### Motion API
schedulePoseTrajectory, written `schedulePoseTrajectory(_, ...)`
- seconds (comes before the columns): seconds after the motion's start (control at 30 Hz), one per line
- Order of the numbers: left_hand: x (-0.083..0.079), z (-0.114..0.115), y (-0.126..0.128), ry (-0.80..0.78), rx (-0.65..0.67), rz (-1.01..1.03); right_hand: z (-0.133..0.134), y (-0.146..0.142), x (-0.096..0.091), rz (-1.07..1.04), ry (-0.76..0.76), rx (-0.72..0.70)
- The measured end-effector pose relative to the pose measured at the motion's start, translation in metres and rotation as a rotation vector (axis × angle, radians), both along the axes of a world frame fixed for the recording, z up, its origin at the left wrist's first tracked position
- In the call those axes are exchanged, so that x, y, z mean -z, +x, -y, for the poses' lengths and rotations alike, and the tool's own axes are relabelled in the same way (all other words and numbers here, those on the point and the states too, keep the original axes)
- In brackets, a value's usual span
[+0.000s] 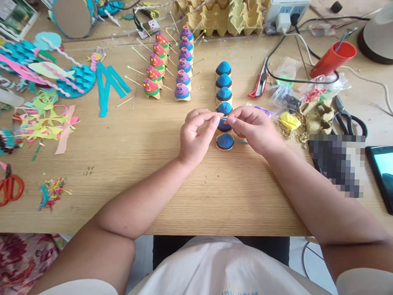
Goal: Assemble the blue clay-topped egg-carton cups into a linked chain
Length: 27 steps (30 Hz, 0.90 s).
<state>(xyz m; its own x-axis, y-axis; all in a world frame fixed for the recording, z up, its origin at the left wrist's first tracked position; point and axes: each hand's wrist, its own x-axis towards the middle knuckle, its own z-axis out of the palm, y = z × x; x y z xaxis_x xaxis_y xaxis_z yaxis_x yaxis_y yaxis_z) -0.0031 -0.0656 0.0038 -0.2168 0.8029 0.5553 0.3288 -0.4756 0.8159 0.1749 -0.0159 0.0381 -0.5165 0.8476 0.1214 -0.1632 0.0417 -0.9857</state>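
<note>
Over a row of blue clay-covered egg-carton cups (pixel 223 94), my left hand (pixel 196 134) and my right hand (pixel 253 127) meet with fingertips close together. Both are closed in a pinch, and whatever lies between the fingers is too small to make out. The nearest cup (pixel 225 141) has small dots like eyes, and a thin blue stick runs from it toward my right wrist. Behind my fingers another blue cup (pixel 224 124) is partly covered. Several purple-and-blue cups (pixel 182 78) and red-and-green cups (pixel 151 88) with thin pins stand in rows beyond my left hand.
To the right lie a yellow clay packet (pixel 290 121), black-handled scissors (pixel 345 118), a red cutter (pixel 259 83), a tipped red cup (pixel 333 59) and a phone (pixel 387 178). Paper scraps (pixel 45 125) and orange scissors (pixel 8 190) are left. Egg cartons (pixel 217 17) stand behind.
</note>
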Motion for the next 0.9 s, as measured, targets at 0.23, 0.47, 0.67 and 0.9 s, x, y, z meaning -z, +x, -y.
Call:
schedulePoseTrajectory(0.23,-0.0018,0.0011,0.0004,0.013,0.028,-0.033,0.0008,-0.0006,-0.0006,-0.006,-0.019,0.0)
schedulePoseTrajectory(0.47,0.0013,-0.0012,0.001,0.029,0.003,-0.04,0.0005,0.0003,-0.0003,0.005,-0.02,-0.029)
schedulePoseTrajectory(0.67,0.0035,-0.0023,-0.0001,0.038,-0.001,-0.016,-0.0006,0.0017,0.0013,0.028,-0.067,-0.008)
schedulePoseTrajectory(0.9,0.0019,-0.0006,0.0008,0.075,-0.017,-0.104,-0.0001,0.0007,0.0026,-0.006,-0.085,-0.032)
